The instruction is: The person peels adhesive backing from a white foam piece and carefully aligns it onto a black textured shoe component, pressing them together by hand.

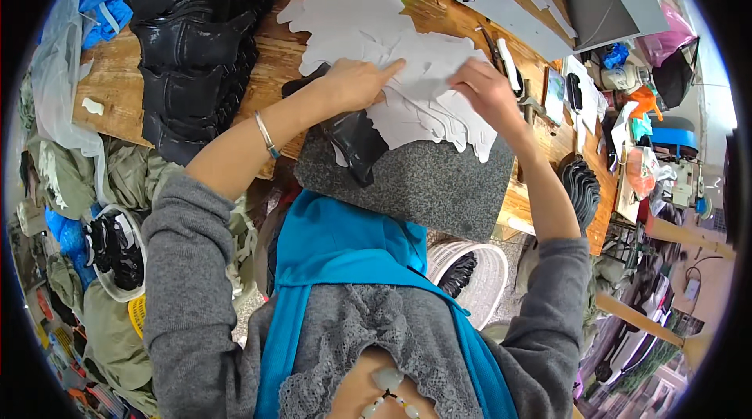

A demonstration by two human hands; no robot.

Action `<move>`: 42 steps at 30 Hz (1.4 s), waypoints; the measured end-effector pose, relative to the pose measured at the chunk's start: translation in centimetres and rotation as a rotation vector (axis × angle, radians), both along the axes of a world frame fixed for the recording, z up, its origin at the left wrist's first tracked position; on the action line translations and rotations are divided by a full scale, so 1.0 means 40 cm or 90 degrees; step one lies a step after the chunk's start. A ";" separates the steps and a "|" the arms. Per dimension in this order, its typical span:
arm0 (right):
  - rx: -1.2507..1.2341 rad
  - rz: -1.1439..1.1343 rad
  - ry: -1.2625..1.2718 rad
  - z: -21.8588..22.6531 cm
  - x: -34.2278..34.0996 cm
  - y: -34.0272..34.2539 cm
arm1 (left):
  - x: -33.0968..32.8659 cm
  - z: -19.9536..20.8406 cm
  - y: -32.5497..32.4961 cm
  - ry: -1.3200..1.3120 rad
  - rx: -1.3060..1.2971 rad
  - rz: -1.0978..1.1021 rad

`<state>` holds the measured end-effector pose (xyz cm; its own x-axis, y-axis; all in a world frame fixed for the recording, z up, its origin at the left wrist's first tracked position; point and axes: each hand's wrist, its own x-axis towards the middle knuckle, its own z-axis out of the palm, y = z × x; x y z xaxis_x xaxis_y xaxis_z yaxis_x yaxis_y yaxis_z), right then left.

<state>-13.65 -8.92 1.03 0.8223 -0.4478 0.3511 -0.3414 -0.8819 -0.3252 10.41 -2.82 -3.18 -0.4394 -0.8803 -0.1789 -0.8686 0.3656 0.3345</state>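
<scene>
White cut sheets (372, 23) lie across the wooden counter (272, 47) and a speckled grey slab (407, 192), the left hand (356, 84) resting on them, index finger apart from thumb, the right hand (489, 94) touching their right side, fingers bent, grip unclear.

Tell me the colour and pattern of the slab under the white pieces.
The slab is dark grey, finely speckled; see the head view.
</scene>
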 end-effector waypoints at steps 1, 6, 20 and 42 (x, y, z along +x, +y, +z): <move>-0.045 -0.024 -0.014 0.020 -0.028 0.007 | 0.001 -0.002 0.000 0.001 0.005 0.006; -0.196 -0.223 0.050 0.131 -0.254 0.072 | -0.001 -0.012 -0.008 -0.013 0.012 0.001; 0.952 -0.265 -0.702 0.013 0.058 -0.374 | 0.112 0.118 -0.011 0.713 0.445 0.350; 0.448 -0.096 0.143 0.014 0.157 -0.358 | 0.117 0.105 -0.022 0.432 0.154 0.172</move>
<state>-7.37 -23.23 1.60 0.7526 -0.6176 -0.2283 -0.5663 -0.4303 -0.7029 15.08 -3.70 1.03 -0.2960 -0.9437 -0.1479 -0.4937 0.0186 0.8694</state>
